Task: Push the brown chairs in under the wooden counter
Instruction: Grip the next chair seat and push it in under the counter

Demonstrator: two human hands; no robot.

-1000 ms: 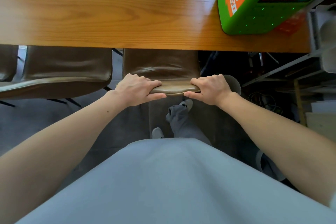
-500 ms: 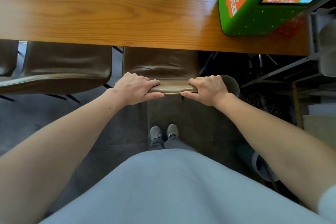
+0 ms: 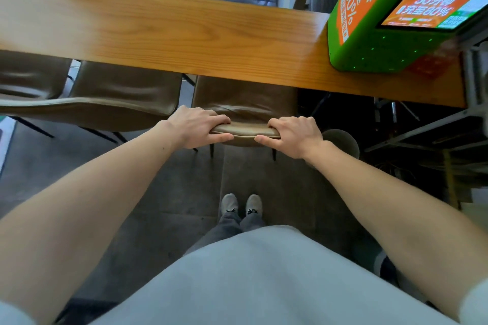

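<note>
A brown leather chair (image 3: 245,103) stands in front of me with most of its seat under the wooden counter (image 3: 163,34). My left hand (image 3: 198,126) grips the left part of its backrest top, fingers over the front and thumb behind. My right hand (image 3: 293,134) grips the right part the same way. A second brown chair (image 3: 118,95) stands to the left, its seat partly under the counter. A third brown chair (image 3: 26,79) shows at the far left edge.
A green and orange kiosk (image 3: 383,21) sits on the counter's right end. A metal rack (image 3: 435,126) and a round bin (image 3: 340,140) stand right of the chair. My feet (image 3: 241,206) are together on the dark tiled floor behind it.
My feet have come together behind the chair after a step. Both hands have kept their grip on the backrest, and the chair sits a little further under the counter.
</note>
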